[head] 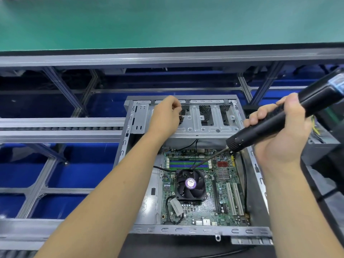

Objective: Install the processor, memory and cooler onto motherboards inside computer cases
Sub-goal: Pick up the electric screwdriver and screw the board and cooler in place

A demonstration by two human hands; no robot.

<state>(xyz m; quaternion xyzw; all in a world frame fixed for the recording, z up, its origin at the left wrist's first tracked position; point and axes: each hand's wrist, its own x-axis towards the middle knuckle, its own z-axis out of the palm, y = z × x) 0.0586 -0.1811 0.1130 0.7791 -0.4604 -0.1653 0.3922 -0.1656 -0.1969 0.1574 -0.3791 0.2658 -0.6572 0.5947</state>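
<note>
- Right hand [279, 131] fingers [260, 116] curled tight round black electric screwdriver [290, 116], thumb on top; tool body angled down-left from upper right.
- Screwdriver bit [208, 159] long and thin, crossing above memory slots, tip landing at far edge of cooler fan [191, 184], about its far corner; exact screw head too small to tell.
- Left hand [167, 113] fingers curled at far end of case, over drive-bay bracket [204, 116]; whether pinching something or just bracing on metal cannot tell, fingertips turned away from camera.
- Cooler fan seated flat on motherboard [204, 192], purple round label in hub, fan cable looping off near-left corner toward board.
- Memory slots [188, 163] just beyond cooler, green and blue strips; sticks seated or bare slots, hard to tell.
- Processor not visible, judged under cooler.
- Motherboard lying flat inside open computer case [186, 229], case on roller conveyor rails [61, 127], green bench surface [167, 21] beyond.
- Step in hand, as judged: fastening cooler down, far corner screw being driven or lined up.
- Progress, as judged: late for this case, cooler already in place, screws remaining.
- Next move calls for: bit square in screw head, tool brought nearer upright than present slant to avoid cam-out, left hand steadying case, then opposite corner in diagonal order.
- Risk: slanted bit slipping onto fan blades or black cable running beside tip.
</note>
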